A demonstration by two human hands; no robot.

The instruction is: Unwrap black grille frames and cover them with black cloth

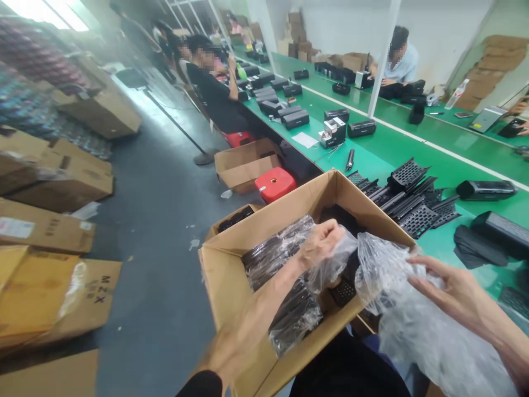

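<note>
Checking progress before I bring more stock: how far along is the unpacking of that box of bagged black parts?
Done: loose black grilles lie piled on the green table. In hand: left hand and right hand grip a clear plastic bag. Left: wrapped bundles remain in the cardboard box.

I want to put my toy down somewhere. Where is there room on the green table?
The green table is bare between the small black pen-like tool and the heap of black plastic grille panels, and along the white stripe behind them. It is crowded near the open cardboard box, where the left hand and right hand grip the clear plastic bag.
</note>
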